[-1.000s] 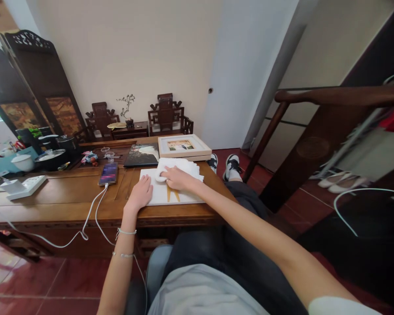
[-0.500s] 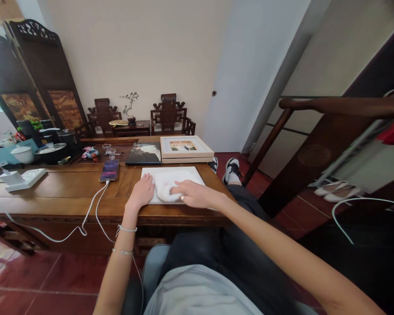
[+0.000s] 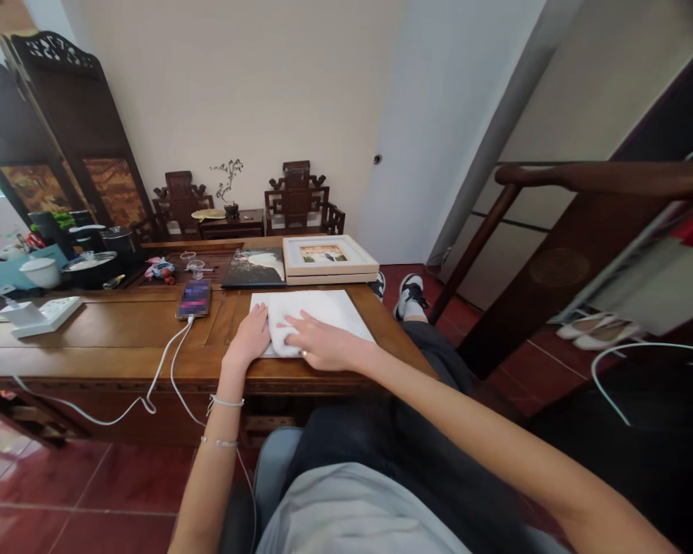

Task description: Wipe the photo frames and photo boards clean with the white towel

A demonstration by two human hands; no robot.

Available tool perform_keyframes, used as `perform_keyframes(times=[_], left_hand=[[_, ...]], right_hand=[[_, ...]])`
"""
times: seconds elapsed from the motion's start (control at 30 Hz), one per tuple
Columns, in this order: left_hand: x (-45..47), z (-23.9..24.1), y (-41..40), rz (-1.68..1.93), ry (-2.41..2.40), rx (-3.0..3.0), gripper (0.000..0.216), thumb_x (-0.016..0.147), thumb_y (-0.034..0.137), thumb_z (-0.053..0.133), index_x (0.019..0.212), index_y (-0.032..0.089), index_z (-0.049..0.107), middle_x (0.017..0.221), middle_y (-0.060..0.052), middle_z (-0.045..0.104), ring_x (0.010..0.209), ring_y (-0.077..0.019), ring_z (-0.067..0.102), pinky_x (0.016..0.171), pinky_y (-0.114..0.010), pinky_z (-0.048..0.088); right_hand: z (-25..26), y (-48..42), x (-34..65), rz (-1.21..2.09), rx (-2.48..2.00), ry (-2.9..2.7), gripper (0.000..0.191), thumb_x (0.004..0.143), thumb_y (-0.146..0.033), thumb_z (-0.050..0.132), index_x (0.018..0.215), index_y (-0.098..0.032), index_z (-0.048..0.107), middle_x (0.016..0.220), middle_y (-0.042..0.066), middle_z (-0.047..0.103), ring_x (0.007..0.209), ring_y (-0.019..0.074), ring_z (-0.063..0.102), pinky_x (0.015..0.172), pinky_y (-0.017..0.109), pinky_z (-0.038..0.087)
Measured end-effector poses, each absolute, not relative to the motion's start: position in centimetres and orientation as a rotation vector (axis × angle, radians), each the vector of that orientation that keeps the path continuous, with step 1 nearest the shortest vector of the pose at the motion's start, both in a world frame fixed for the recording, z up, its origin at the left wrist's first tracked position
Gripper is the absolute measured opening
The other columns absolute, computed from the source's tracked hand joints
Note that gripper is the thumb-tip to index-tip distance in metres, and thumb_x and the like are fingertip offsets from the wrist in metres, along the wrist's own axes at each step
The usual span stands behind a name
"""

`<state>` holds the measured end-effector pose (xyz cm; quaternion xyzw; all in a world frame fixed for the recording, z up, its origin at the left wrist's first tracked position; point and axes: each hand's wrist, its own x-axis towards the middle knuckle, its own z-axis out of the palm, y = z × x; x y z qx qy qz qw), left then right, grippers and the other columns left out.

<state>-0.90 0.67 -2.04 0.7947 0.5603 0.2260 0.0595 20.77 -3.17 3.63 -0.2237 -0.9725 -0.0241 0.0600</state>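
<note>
A flat white panel [image 3: 349, 315] lies near the table's front edge. Resting on its left part is a soft white cloth [image 3: 282, 308], spread into a rough square. My right hand [image 3: 323, 342] presses on the cloth with its fingers spread; a ring shows on one finger. Along the panel's left edge lies my left hand [image 3: 252, 335], open and flat, its fingertips close beside the cloth. Part of the cloth is hidden under my right hand.
Behind the panel are two stacked picture frames [image 3: 332, 275] and a dark photo panel [image 3: 252, 267]. A phone [image 3: 195, 298] on a white cable lies to the left, with a power strip [image 3: 49, 315] beyond it. A wooden chair [image 3: 583, 177] stands at right.
My right hand has shifted slightly left and its bunched fingers have spread over the cloth. The cloth looks flatter and wider. My left hand stays in place.
</note>
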Motion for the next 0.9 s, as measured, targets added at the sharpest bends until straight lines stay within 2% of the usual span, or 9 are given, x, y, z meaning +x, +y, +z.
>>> perform_keyframes(times=[0.1,0.17,0.23,0.3,0.4,0.53,0.63,0.77,0.9], left_hand=[[-0.8,-2.0,0.5,0.658,1.702,2.404,0.050,0.099,0.019,0.035,0.143,0.009,0.056,0.158,-0.016,0.047,0.153,-0.0255,0.037,0.128,-0.043,0.029],[-0.7,-1.9,0.4,0.644,1.718,2.396,0.050,0.099,0.020,0.034,0.141,0.005,0.057,0.158,-0.019,0.047,0.153,-0.0259,0.036,0.128,-0.041,0.028],[-0.5,-1.8,0.3,0.657,1.740,2.384,0.050,0.099,0.018,0.033,0.141,0.005,0.057,0.158,-0.019,0.047,0.153,-0.0256,0.037,0.128,-0.042,0.029],[-0.4,-1.7,0.0,0.671,1.759,2.370,0.051,0.097,0.015,0.033,0.143,0.008,0.056,0.158,-0.017,0.047,0.153,-0.0254,0.036,0.128,-0.044,0.030],[-0.2,-1.3,-0.4,0.693,1.766,2.330,0.051,0.098,0.016,0.034,0.144,0.009,0.055,0.159,-0.016,0.047,0.153,-0.0259,0.036,0.127,-0.045,0.031],[0.3,-0.3,-0.8,0.919,1.720,2.184,0.051,0.104,0.028,0.029,0.148,0.011,0.051,0.158,-0.014,0.048,0.149,-0.0239,0.043,0.126,-0.041,0.033],[0.4,0.5,-0.8,1.107,1.706,2.001,0.058,0.107,0.036,0.020,0.152,0.011,0.045,0.161,-0.011,0.044,0.151,-0.0218,0.040,0.127,-0.039,0.031],[0.1,0.9,-0.6,1.162,1.683,1.908,0.064,0.108,0.039,0.005,0.156,0.015,0.040,0.165,-0.007,0.036,0.156,-0.0196,0.027,0.129,-0.039,0.025],[0.2,0.5,-0.9,1.098,1.712,1.967,0.063,0.108,0.041,0.009,0.155,0.012,0.040,0.167,-0.010,0.032,0.157,-0.0193,0.026,0.129,-0.037,0.024]], right_hand=[[4.5,-5.3,22.8,0.070,-0.548,-2.946,0.043,0.075,-0.002,0.048,0.109,-0.015,0.071,0.128,0.021,0.069,0.134,0.0328,0.054,0.110,0.055,0.041],[5.2,-5.5,23.4,0.133,-0.582,-2.960,0.040,0.075,-0.003,0.047,0.103,-0.017,0.071,0.116,0.017,0.073,0.119,0.0320,0.064,0.102,0.049,0.048],[5.5,-4.4,23.1,0.138,-0.691,-2.966,0.035,0.076,-0.003,0.045,0.097,-0.016,0.071,0.101,0.014,0.075,0.104,0.0307,0.068,0.095,0.045,0.050],[5.4,-2.5,22.2,0.087,-0.811,-2.946,0.035,0.078,-0.003,0.044,0.097,-0.014,0.071,0.096,0.014,0.075,0.099,0.0299,0.069,0.096,0.044,0.049],[4.8,0.1,20.0,-0.040,-1.005,-2.846,0.040,0.082,-0.002,0.042,0.108,-0.010,0.070,0.112,0.019,0.073,0.111,0.0306,0.066,0.106,0.047,0.043],[3.8,0.9,16.8,-0.119,-1.258,-2.722,0.047,0.088,-0.005,0.040,0.127,-0.009,0.065,0.138,0.024,0.062,0.137,0.0385,0.049,0.111,0.064,0.036],[3.5,-0.5,15.7,-0.157,-1.015,-2.836,0.048,0.087,-0.007,0.045,0.132,-0.007,0.063,0.147,0.025,0.055,0.146,0.0390,0.039,0.115,0.067,0.030],[4.2,-2.8,17.0,-0.069,-0.538,-2.988,0.040,0.084,-0.003,0.044,0.114,-0.011,0.071,0.124,0.021,0.070,0.140,0.0316,0.048,0.115,0.057,0.035],[5.5,-3.7,20.0,0.118,-0.515,-3.021,0.036,0.080,-0.004,0.045,0.097,-0.018,0.073,0.103,0.011,0.076,0.106,0.0269,0.068,0.098,0.042,0.047]])
